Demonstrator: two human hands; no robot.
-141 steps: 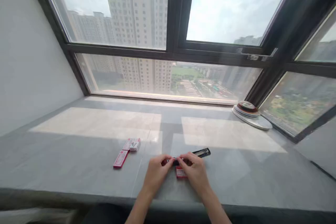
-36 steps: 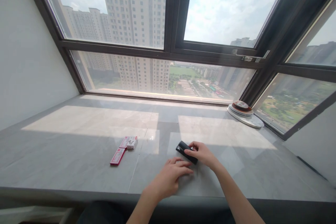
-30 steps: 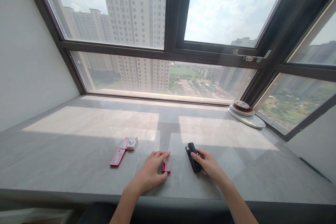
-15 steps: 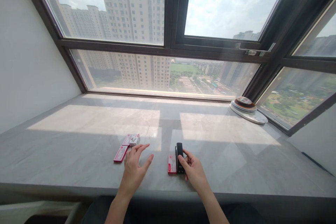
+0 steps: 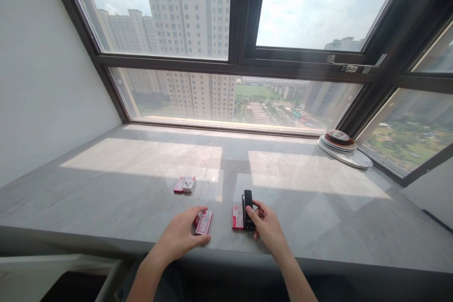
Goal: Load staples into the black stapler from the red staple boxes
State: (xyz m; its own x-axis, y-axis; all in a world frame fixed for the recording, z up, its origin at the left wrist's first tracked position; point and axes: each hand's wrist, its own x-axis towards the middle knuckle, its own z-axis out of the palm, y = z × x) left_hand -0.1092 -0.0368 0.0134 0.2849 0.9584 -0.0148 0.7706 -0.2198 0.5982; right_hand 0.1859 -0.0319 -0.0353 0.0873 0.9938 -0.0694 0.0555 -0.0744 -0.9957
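Note:
A black stapler [image 5: 248,202] lies on the grey window ledge [image 5: 141,198], pointing away from me. My right hand [image 5: 266,224] rests on its near end, thumb and fingers closed around it. A red staple box [image 5: 237,217] lies flat just left of the stapler, touching it. My left hand [image 5: 181,234] pinches a second red staple box [image 5: 204,222] by its left edge, low on the ledge. Farther back to the left lie two more small boxes [image 5: 185,184], one red and one white, side by side.
A stack of round plates or coasters [image 5: 341,147] sits at the far right corner of the ledge by the window frame. Large windows run along the back. A white wall closes off the left side. The ledge's front edge is right under my wrists.
My left hand reached left to the lone red box and drew it to the right, near the stapler. My right hand stayed on the stapler beside the other red box.

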